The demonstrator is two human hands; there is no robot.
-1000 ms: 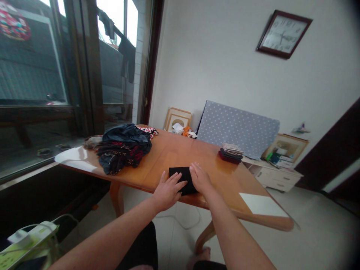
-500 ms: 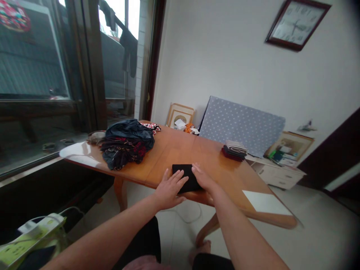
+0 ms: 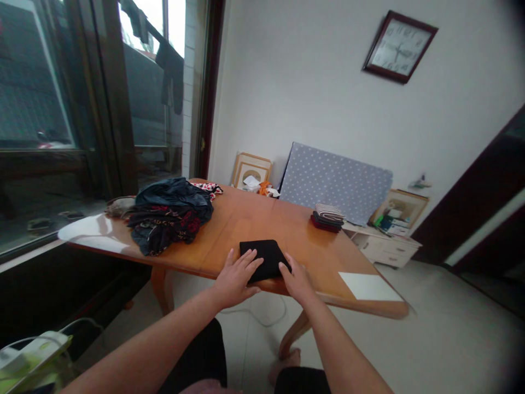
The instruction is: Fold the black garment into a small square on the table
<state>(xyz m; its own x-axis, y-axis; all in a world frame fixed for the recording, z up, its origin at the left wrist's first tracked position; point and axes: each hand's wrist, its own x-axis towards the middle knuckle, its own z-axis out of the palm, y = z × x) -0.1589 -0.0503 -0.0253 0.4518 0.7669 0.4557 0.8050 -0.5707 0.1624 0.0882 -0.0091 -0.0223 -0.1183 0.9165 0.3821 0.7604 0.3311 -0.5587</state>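
Observation:
A folded black cloth [image 3: 268, 257] lies flat at the near edge of the wooden table [image 3: 246, 219]. My left hand [image 3: 237, 278] rests on its left part, palm down with the fingers spread. At the cloth's right edge is my right hand [image 3: 298, 280], with thumb and fingers apart and the fingertips touching the fabric. Neither hand is closed around anything.
A loose heap of dark clothes [image 3: 172, 210] covers the table's left part. A small folded stack [image 3: 328, 217] stands toward the right back. Nearer on the right lies a white sheet [image 3: 369, 286]. A power strip [image 3: 36, 355] is at the lower left.
My right hand has moved from on top of the cloth to its right edge, uncovering more of it. My left hand stays on the cloth. The view has shifted somewhat to the right.

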